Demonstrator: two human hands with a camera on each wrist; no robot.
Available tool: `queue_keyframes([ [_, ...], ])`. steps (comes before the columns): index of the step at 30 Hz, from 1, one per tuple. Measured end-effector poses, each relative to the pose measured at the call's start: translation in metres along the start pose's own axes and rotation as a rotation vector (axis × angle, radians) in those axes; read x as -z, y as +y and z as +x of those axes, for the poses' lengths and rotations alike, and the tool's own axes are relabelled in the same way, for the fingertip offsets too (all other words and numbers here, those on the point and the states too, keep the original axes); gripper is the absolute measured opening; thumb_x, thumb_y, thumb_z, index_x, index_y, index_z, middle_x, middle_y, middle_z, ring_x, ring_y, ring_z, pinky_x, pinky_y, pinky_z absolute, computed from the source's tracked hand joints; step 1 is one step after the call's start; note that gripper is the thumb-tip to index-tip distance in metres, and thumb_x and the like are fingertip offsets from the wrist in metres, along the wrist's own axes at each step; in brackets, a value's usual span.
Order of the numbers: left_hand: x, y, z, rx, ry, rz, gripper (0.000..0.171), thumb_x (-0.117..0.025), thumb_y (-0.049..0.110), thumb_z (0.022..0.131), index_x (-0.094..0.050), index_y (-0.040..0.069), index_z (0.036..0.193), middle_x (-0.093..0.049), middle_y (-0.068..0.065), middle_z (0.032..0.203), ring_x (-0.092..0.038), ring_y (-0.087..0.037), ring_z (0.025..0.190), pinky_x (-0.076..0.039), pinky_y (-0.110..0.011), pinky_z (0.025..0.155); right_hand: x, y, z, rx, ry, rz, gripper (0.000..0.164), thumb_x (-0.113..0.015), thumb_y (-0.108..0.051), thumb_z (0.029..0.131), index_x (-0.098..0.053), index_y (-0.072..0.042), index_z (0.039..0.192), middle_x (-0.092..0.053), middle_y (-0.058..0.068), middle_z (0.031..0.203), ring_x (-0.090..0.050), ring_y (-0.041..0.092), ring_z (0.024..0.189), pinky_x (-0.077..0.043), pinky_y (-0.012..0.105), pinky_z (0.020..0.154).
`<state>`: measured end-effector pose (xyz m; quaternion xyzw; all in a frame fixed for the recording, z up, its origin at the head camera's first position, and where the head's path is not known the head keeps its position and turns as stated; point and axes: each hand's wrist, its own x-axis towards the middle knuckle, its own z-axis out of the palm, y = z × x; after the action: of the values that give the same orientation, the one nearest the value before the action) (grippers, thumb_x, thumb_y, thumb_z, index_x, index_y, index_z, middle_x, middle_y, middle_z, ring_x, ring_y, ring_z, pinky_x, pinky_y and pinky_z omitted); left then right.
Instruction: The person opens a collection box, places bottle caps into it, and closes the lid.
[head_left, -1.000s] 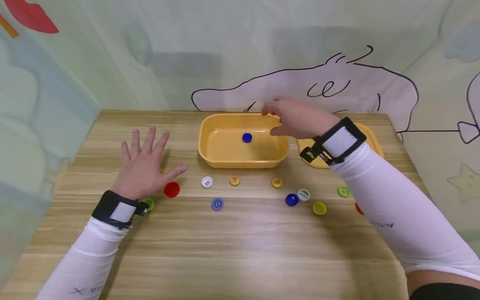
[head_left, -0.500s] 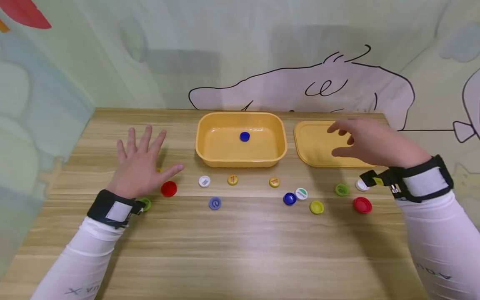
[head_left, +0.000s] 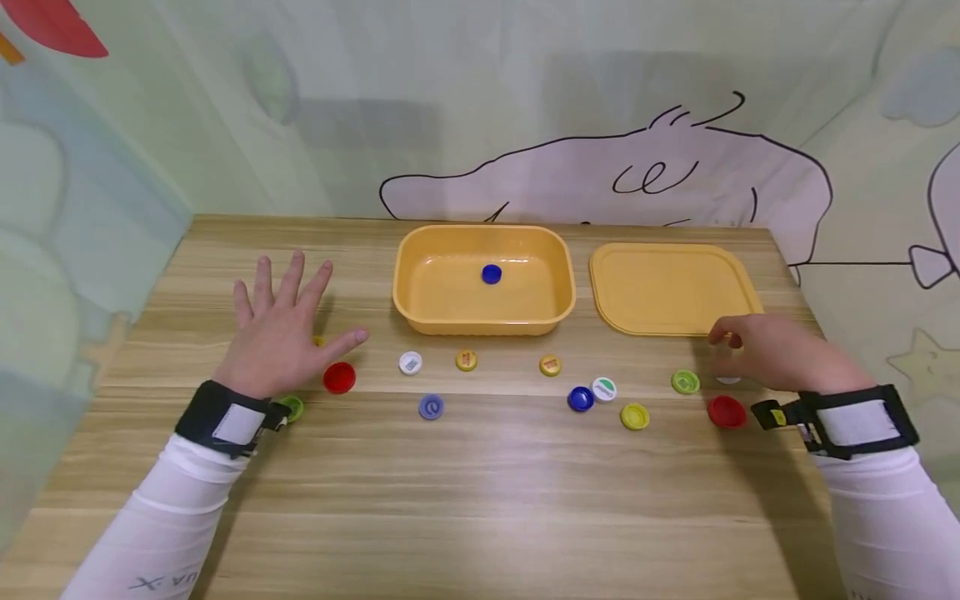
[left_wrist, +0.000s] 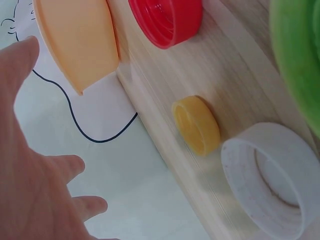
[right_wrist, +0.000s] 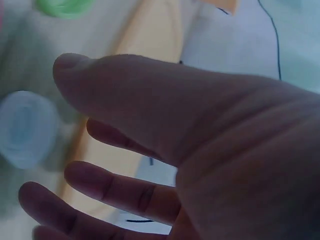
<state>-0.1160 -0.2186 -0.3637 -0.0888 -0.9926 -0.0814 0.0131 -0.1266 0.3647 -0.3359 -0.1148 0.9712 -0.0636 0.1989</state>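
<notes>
My right hand [head_left: 783, 354] hovers low at the table's right side, its fingers bent loosely. Below it, mostly covered in the head view, lies a white cap [right_wrist: 27, 129], a short way from the thumb tip in the right wrist view. A red cap [head_left: 727, 412] and a green cap [head_left: 686, 382] lie nearby. My left hand [head_left: 273, 346] is spread wide on the left side, holding nothing. Around it are a red cap [head_left: 340, 377], a green cap [head_left: 292, 407], a yellow cap [left_wrist: 196, 125] and a white cap [left_wrist: 305, 155], the last hidden from the head view.
A yellow tub [head_left: 483, 327] with one blue cap [head_left: 491, 274] inside stands at the back middle. Its flat yellow lid [head_left: 675, 287] lies to the right. Several more bottle caps, such as a dark blue one [head_left: 581, 398] and a yellow one [head_left: 634, 417], are scattered in front.
My right hand has moved from above the tub, past the lid, to the right and down toward the white cap. The blue cap stays in the tub and the left hand keeps its place.
</notes>
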Motion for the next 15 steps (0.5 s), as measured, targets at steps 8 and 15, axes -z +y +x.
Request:
queue_keyframes([
  [8,-0.001,0.0,0.0,-0.006,0.005,0.001,0.102,-0.04,0.082,0.083,-0.012,0.02,0.159,0.005,-0.016,0.163,0.023,-0.044,0.142,0.018,-0.068,0.104,-0.016,0.005,-0.002,0.0,0.017,0.031,0.028,-0.076,-0.021,0.082,-0.067,-0.004,0.103,-0.064,0.005,0.086,-0.056,0.024,0.075,-0.052,0.042,0.064],
  [15,-0.001,0.001,0.0,-0.01,0.006,-0.002,0.101,-0.04,0.081,0.083,-0.012,0.02,0.159,0.005,-0.015,0.163,0.024,-0.042,0.141,0.018,-0.068,0.103,-0.012,0.004,-0.002,0.027,0.031,0.029,0.017,-0.072,-0.015,0.083,-0.066,-0.006,0.097,-0.061,0.003,0.082,-0.054,0.022,0.072,-0.048,0.038,0.062],
])
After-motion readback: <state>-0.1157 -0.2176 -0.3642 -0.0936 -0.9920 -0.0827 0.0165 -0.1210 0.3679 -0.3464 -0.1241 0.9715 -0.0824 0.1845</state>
